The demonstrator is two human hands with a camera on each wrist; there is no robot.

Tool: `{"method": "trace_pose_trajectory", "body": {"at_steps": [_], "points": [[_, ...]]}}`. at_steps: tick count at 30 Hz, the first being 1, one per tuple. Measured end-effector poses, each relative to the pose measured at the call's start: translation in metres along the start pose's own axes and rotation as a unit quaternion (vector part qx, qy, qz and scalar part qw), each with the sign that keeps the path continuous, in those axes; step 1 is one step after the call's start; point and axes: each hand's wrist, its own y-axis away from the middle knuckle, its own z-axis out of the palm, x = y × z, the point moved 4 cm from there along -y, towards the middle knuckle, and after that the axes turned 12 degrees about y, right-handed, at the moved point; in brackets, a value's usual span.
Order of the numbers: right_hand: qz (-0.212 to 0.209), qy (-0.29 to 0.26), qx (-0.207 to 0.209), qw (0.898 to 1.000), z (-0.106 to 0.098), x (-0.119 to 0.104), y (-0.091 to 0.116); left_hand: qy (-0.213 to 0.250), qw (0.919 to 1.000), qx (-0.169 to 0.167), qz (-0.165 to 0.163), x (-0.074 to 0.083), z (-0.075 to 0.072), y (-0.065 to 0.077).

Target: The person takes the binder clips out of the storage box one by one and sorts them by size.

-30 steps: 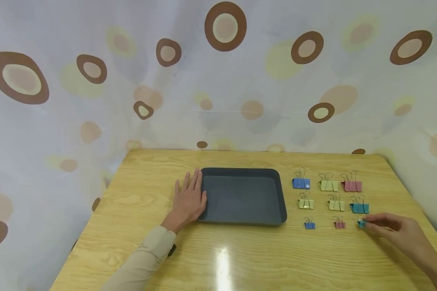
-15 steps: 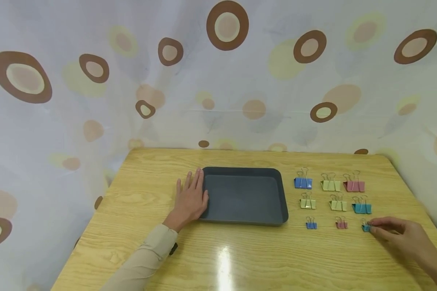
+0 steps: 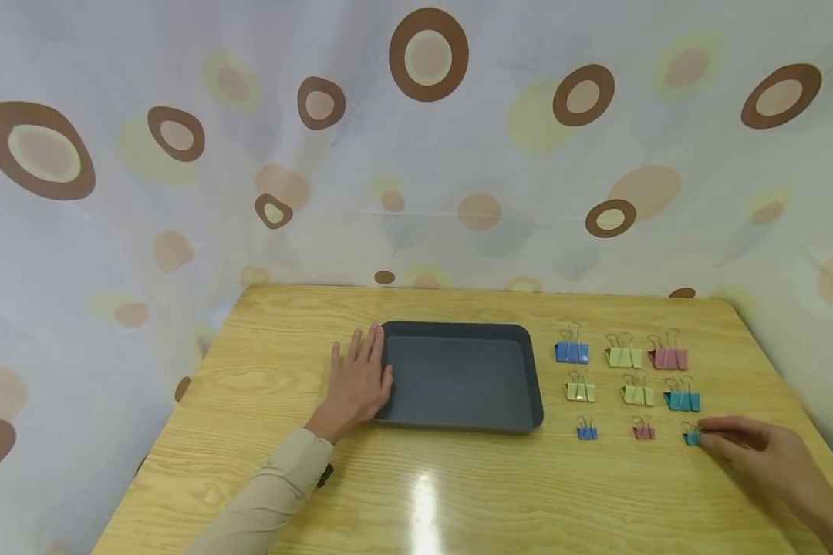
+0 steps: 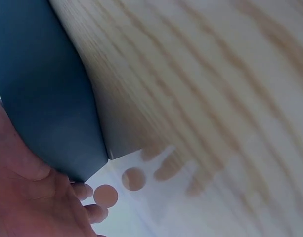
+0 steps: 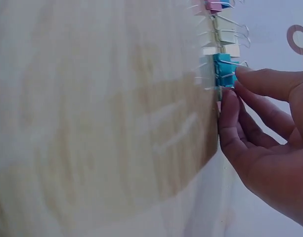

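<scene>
In the head view my left hand (image 3: 358,385) lies with straight fingers on the table along the left side of a dark grey tray (image 3: 461,428), thumb on its rim. The tray's side also shows beside that palm in the left wrist view. At the right, my right hand (image 3: 763,455) pinches a small teal binder clip (image 3: 690,437) between thumb and fingers, low at the table. It stands at the right end of the nearest row, beside a small pink binder clip (image 3: 644,432) and a small blue binder clip (image 3: 587,432).
Behind the small clips are larger binder clips: teal (image 3: 683,400), two pale yellow ones (image 3: 638,395) (image 3: 581,391), then blue (image 3: 572,352), pale yellow (image 3: 624,357) and pink (image 3: 669,358) at the back. A patterned curtain (image 3: 479,139) hangs behind the wooden table (image 3: 514,493).
The small teal clip has shifted slightly right and nearer with my right hand, widening its gap from the small pink clip. My left hand and the tray have stayed put.
</scene>
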Motion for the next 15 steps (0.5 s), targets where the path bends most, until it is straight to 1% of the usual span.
{"method": "trace_pose_trajectory", "body": {"at_steps": [2,5,7,10,12,15], "points": [[0.006,-0.009,0.013,1.0,-0.002,0.002,0.002,0.007,1.0,-0.002,0.002,0.0,0.001,-0.001],[-0.005,-0.03,0.047,0.998,-0.005,-0.003,0.005,0.019,0.9998,-0.01,0.0,-0.002,0.001,0.0],[-0.013,-0.04,0.071,0.997,-0.005,-0.012,0.004,0.025,0.9996,-0.015,-0.003,-0.005,0.0,0.001],[-0.022,-0.052,0.097,0.994,-0.006,-0.032,0.001,0.042,0.999,-0.018,-0.004,-0.01,-0.002,0.004],[-0.044,-0.054,0.113,0.991,-0.007,-0.048,-0.002,0.052,0.9984,-0.02,-0.003,-0.013,-0.005,0.005],[-0.102,-0.049,0.134,0.985,-0.005,-0.074,-0.009,0.073,0.9973,-0.013,-0.003,-0.019,-0.014,0.009]]}}
